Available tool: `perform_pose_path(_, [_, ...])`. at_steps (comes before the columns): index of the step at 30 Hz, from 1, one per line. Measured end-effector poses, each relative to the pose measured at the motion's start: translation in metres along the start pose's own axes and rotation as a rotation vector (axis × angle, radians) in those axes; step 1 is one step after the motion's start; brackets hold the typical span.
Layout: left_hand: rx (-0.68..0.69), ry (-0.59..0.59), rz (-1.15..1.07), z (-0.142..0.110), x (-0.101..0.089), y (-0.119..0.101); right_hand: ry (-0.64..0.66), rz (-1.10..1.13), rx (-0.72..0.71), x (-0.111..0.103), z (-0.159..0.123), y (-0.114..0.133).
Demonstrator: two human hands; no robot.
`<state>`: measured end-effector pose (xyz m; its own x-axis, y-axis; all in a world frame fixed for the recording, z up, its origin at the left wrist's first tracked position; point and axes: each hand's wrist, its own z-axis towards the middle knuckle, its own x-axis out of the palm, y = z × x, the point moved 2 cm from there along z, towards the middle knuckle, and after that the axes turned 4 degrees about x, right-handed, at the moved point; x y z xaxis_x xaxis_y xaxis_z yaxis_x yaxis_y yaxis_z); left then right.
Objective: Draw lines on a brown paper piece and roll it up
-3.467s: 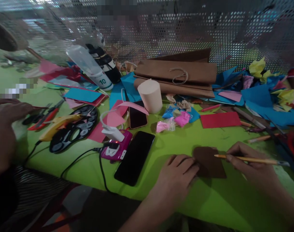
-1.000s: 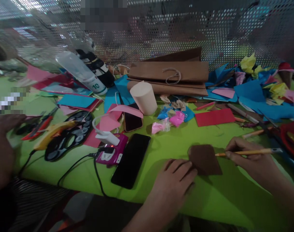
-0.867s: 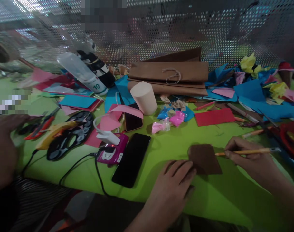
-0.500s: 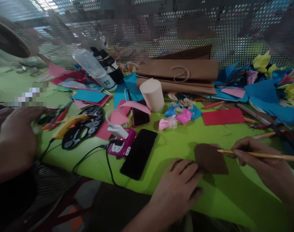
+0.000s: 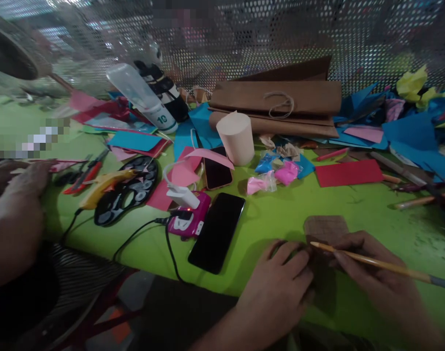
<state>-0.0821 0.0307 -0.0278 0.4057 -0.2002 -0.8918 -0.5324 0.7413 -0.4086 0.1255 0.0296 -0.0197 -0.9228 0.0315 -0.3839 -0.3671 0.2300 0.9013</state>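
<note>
Right hand (image 5: 376, 282): you've shifted it leftward, partly over the brown piece (image 5: 325, 226).
Pencil (image 5: 385, 265): its tip now sits by your left hand's (image 5: 279, 278) fingers.

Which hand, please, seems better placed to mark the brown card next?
Probably the right hand: it holds the pencil, whose tip is near the left edge of the brown card. The left hand, beside that edge, shows no pencil.
</note>
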Motion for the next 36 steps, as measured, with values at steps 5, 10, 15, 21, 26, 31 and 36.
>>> perform_pose_path(5, [0.001,-0.021,-0.027,0.000,0.000,0.002,0.003,-0.137,-0.145,0.002,0.002,-0.006])
perform_pose_path(10, [-0.003,-0.020,-0.050,0.000,0.001,0.004,-0.029,-0.196,-0.190,0.001,0.005,-0.007])
perform_pose_path(15, [0.007,-0.018,-0.066,0.001,-0.002,0.004,-0.027,-0.210,-0.181,0.004,0.001,-0.002])
perform_pose_path(21, [-0.003,-0.026,-0.069,0.002,-0.003,0.004,-0.091,-0.170,-0.121,0.010,-0.004,-0.001])
perform_pose_path(26, [0.008,-0.049,-0.049,0.003,-0.003,0.004,-0.096,-0.182,-0.164,0.006,-0.004,-0.006])
perform_pose_path(31, [0.010,-0.048,-0.049,0.002,-0.003,0.004,-0.090,-0.193,-0.105,0.003,-0.006,-0.008])
perform_pose_path(36, [0.009,-0.068,-0.059,0.001,-0.001,0.004,-0.139,-0.209,-0.064,-0.001,-0.009,-0.004])
